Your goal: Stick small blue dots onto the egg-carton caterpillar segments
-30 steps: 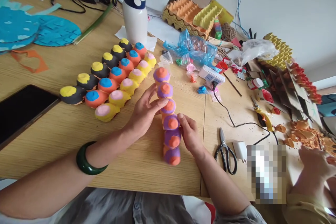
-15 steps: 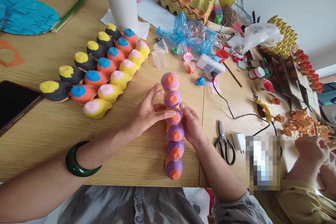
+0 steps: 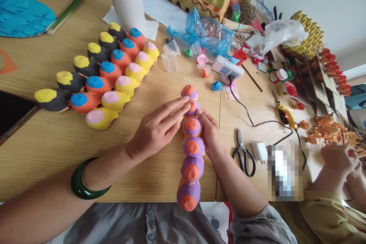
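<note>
With your right hand gripping the side of the bumpy purple strip, which reaches over the near edge of the table, press its far bumps lightly with the straight, uncurled fingers of your left hand.

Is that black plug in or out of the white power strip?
In: the black plug sits against the near end of the power strip's socket face, with its black cord trailing away across the table.

Right hand holds purple-and-orange bumpy strip by its side; left hand, fingers extended, touches its far-end bumps; three painted bumpy rows left; scissors, white power strip right.
</note>
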Motion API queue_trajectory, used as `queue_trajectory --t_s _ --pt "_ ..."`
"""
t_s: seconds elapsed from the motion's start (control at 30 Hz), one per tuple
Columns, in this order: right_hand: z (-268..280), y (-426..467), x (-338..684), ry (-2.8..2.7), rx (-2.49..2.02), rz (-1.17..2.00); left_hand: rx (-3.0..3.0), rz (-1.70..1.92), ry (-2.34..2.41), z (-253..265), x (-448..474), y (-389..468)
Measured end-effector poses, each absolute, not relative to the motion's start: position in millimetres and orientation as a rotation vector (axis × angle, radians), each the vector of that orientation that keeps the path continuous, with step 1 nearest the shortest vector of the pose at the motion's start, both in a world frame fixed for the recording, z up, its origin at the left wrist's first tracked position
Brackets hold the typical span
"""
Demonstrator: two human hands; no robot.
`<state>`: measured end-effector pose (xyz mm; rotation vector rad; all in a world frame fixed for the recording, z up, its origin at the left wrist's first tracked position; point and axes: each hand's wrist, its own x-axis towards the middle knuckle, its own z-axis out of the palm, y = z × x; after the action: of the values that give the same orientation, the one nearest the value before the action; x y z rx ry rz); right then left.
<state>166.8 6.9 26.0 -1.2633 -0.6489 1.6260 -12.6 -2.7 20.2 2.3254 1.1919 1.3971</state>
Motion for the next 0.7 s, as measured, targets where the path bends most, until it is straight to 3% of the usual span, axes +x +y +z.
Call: queue_trajectory --t_s 0.53,0.7 --pt "30.2 4.5 164.1 -0.583 -1.227 1.644 2.438 1.161 1.208 9.7 -14.4 0.5" --pt "30.4 5.2 165.8 -0.658 -1.222 1.644 2.271 1.287 1.159 12.3 -14.5 1.0"
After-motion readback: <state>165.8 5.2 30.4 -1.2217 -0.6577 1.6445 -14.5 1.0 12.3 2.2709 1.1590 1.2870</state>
